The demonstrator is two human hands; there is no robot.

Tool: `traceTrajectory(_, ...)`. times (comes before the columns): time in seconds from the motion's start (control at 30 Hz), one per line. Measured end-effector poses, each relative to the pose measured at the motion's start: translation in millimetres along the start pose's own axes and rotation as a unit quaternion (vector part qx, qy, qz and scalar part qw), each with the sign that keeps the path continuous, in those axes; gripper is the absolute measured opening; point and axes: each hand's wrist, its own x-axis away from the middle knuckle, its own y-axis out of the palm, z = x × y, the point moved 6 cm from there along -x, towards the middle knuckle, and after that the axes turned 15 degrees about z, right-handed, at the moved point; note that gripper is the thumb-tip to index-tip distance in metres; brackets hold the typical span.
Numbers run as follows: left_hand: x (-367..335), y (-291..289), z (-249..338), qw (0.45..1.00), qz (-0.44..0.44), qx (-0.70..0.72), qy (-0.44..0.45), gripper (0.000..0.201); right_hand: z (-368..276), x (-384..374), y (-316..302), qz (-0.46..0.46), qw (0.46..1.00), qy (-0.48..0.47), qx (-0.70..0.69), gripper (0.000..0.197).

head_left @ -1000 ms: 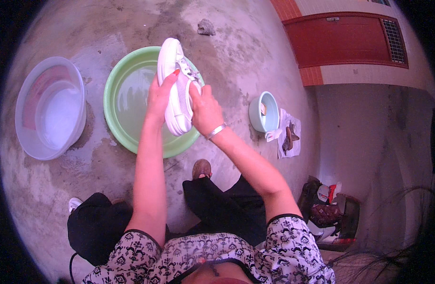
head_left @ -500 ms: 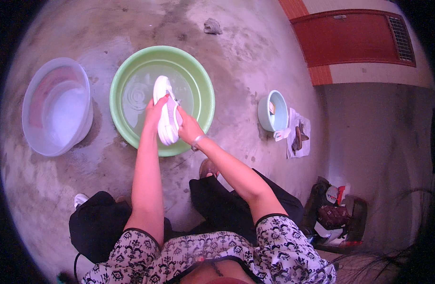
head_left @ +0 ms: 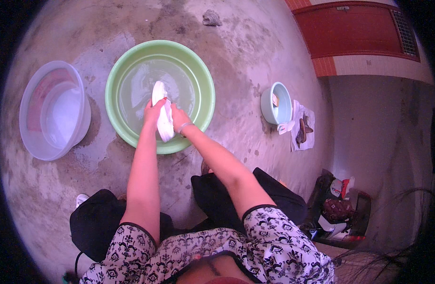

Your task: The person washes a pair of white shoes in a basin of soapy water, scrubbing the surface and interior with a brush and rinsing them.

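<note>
A white shoe (head_left: 165,120) is held over the large green basin (head_left: 114,122), its sole side turned toward the left. My left hand (head_left: 152,112) grips it along the left side, fingers closed. On its right side my right hand (head_left: 179,117) is closed round it, with a bracelet on the wrist; some of those fingers are hidden behind the shoe. Clear-looking water (head_left: 132,102) lies in the green basin below.
A translucent whitish tub (head_left: 83,116) stands on the left. To the right are a small light-blue bucket (head_left: 267,108), a white cloth (head_left: 310,135) with brown items and a crate of belongings (head_left: 364,217). A grey rag (head_left: 211,18) lies beyond; another white shoe (head_left: 81,199) shows lower left.
The shoe has tilted in my hands, so that less of its upper shows and it looks narrower. Both hands stay on it, and my right hand has shifted slightly left and up.
</note>
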Motion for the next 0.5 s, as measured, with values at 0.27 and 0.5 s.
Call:
traceTrajectory(0.27, 12, 1, 7, 0.996, -0.060, 0.021, -0.060, 0.046, -18, 37, -79, -0.099, 0.991, 0.013, -0.089, 0.043)
traceTrajectory(0.5, 18, 7, 45, 0.992, -0.110, 0.053, 0.010, 0.055, -27, 68, -133, 0.087, 0.974, 0.055, -0.203, 0.055)
